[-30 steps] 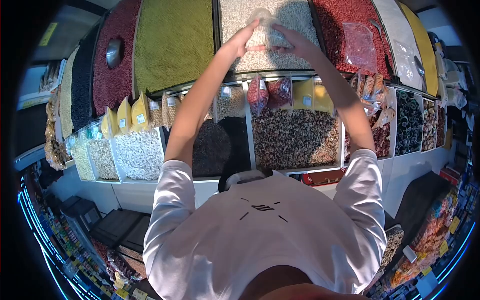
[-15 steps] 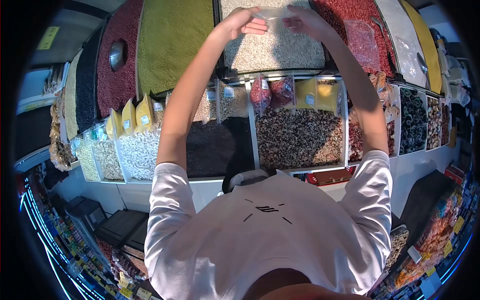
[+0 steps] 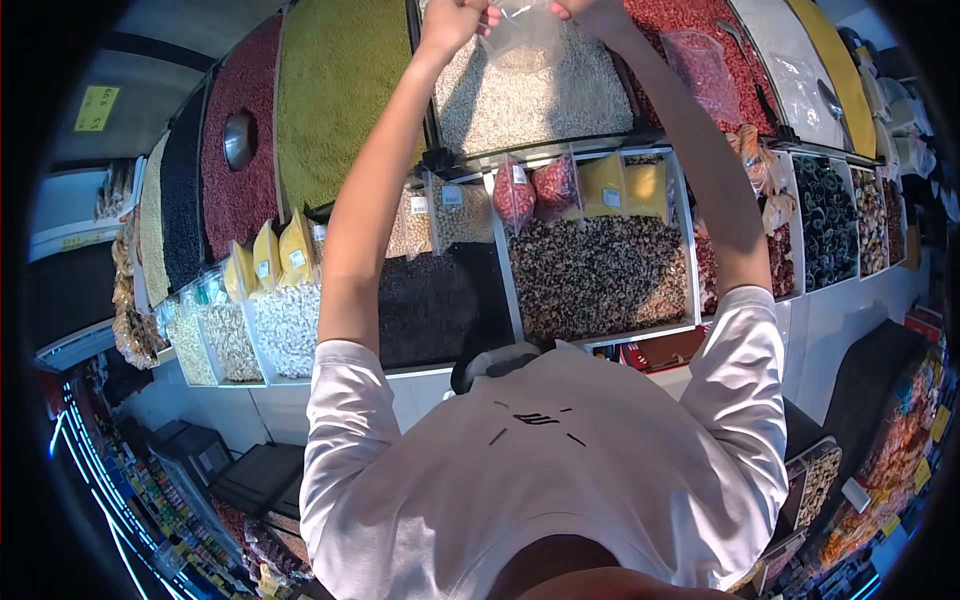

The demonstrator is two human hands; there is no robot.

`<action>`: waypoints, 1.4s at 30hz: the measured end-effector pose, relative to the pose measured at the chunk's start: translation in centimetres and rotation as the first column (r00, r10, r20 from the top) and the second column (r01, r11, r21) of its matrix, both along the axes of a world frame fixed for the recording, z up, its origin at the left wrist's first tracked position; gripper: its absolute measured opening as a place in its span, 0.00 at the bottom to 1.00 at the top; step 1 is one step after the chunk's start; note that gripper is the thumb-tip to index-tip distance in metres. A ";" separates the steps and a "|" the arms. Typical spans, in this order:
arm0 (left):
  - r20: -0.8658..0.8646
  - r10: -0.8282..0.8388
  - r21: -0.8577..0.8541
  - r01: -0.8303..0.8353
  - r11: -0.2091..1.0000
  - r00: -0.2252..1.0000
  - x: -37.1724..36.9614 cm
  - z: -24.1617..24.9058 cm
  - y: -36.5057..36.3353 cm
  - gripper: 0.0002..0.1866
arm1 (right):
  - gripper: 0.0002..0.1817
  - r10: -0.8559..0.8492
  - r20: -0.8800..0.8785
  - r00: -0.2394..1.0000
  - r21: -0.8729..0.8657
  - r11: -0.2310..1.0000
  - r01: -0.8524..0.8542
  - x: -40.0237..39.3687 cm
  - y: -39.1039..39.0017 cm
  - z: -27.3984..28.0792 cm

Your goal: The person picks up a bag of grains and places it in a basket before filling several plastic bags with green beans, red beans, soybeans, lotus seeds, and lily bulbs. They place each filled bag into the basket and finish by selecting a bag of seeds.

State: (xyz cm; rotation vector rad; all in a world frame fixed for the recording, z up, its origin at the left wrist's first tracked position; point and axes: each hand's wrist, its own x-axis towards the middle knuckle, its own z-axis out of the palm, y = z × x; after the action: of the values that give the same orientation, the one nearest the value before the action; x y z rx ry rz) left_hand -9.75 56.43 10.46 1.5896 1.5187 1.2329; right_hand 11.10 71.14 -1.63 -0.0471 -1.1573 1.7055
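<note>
Both my arms stretch forward to the top edge of the view. My left hand (image 3: 456,24) has its fingers curled closed on one side of a clear plastic bag (image 3: 527,45). Opposite it, my right hand (image 3: 590,12) pinches the other side of the bag, partly cut off by the frame edge. The bag hangs between the hands, and no contents can be made out in it. Beneath it lies a wide bin of pale whitish grains (image 3: 540,110), partly shadowed by my arms.
Green beans (image 3: 340,100) fill the bin to the left; farther left, dark red beans hold a metal scoop (image 3: 239,140). Red peanuts (image 3: 660,50) with a plastic bag (image 3: 697,68) are at right. Packed yellow bags (image 3: 296,250) and lower bins (image 3: 600,280) stand nearer me.
My hands have moved up toward the top edge. My left fingers, extended before, are now curled on the bag, which hangs lower and shows more. The view has shifted slightly.
</note>
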 end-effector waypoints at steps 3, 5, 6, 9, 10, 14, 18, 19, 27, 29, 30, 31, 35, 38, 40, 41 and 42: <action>0.046 -0.048 -0.003 0.049 0.999 0.998 0.3 -0.2 -0.4 0.10 | 0.11 -0.085 -0.033 0.996 -0.268 0.961 0.073 -0.4 -2.6 4.3; 0.065 -0.018 0.036 0.016 0.999 0.998 1.1 0.9 -1.9 0.11 | 0.11 -0.242 0.082 0.967 -0.330 0.908 0.256 0.0 -4.8 6.3; 0.078 -0.009 0.051 0.005 0.999 0.997 1.1 1.3 -2.3 0.11 | 0.10 -0.009 -0.016 1.000 -0.165 0.986 0.006 0.6 -5.3 6.9; 0.142 0.007 0.011 -0.009 1.000 0.990 1.5 2.4 -4.3 0.13 | 0.08 0.252 -0.075 0.965 0.046 0.967 -0.249 1.1 -6.1 6.7; 0.027 -0.004 0.016 0.004 1.000 1.000 0.9 1.4 -4.0 0.11 | 0.08 0.267 -0.078 0.961 0.080 0.962 -0.261 1.2 -6.3 6.8; 0.107 -0.058 0.119 0.046 0.992 0.993 1.2 1.3 -6.4 0.11 | 0.13 -0.737 0.615 0.280 0.746 0.659 0.097 3.4 -13.3 9.3; -0.089 -0.005 0.259 0.028 0.966 0.996 1.5 0.9 -10.6 0.09 | 0.22 -0.068 0.722 0.688 -0.152 0.956 0.253 3.2 -20.1 11.2; -0.180 -0.021 0.359 0.085 0.929 0.983 1.8 0.7 -11.8 0.08 | 0.24 0.121 0.565 0.816 -0.470 0.860 0.198 3.1 -21.4 11.5; 0.097 -0.012 0.148 -0.003 0.989 0.995 2.5 -4.9 -21.1 0.07 | 0.11 0.012 0.525 0.851 -0.386 0.895 0.225 2.3 -24.1 6.7; 0.219 0.066 0.071 -0.083 0.994 0.973 1.3 -7.6 -23.1 0.08 | 0.10 -0.076 0.573 0.816 -0.322 0.895 0.310 1.9 -23.3 7.9; 0.267 0.107 0.041 -0.122 0.992 0.958 0.4 -8.8 -24.6 0.07 | 0.08 -0.170 0.612 0.772 -0.253 0.883 0.395 1.8 -22.6 8.2; 0.311 0.148 0.009 -0.158 0.987 0.939 -0.1 -9.8 -26.3 0.06 | 0.08 -0.170 0.612 0.773 -0.252 0.884 0.394 2.1 -21.4 8.0; 0.416 0.185 -0.119 -0.149 0.982 0.890 -1.2 -12.8 -35.9 0.03 | 0.12 -0.387 0.814 0.432 0.177 0.875 0.450 6.3 -13.8 5.0; 0.335 0.364 -0.270 -0.282 0.921 0.869 -1.6 -14.8 -42.4 0.02 | 0.16 -0.430 0.903 0.017 0.411 0.874 0.259 8.8 -11.0 1.2; 0.365 0.456 -0.346 -0.336 0.876 0.812 -1.7 -15.6 -45.3 0.01 | 0.18 -0.490 0.834 -0.254 0.532 0.835 0.137 9.8 -11.2 -1.3; 0.403 0.519 -0.414 -0.356 0.838 0.754 -1.7 -15.8 -46.5 0.01 | 0.18 -0.674 0.693 -0.256 0.720 0.636 0.277 10.2 -12.3 -2.8; 0.338 0.557 -0.449 -0.390 0.804 0.759 -1.5 -15.5 -47.3 0.01 | 0.17 -0.806 0.512 -0.296 0.833 0.382 0.400 10.6 -13.9 -3.6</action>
State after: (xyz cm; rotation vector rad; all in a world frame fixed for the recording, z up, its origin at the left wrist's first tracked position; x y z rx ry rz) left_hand -11.29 9.16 -5.08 0.6108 1.7551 1.3769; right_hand 21.75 57.29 -5.19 -1.5578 -1.7729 0.0991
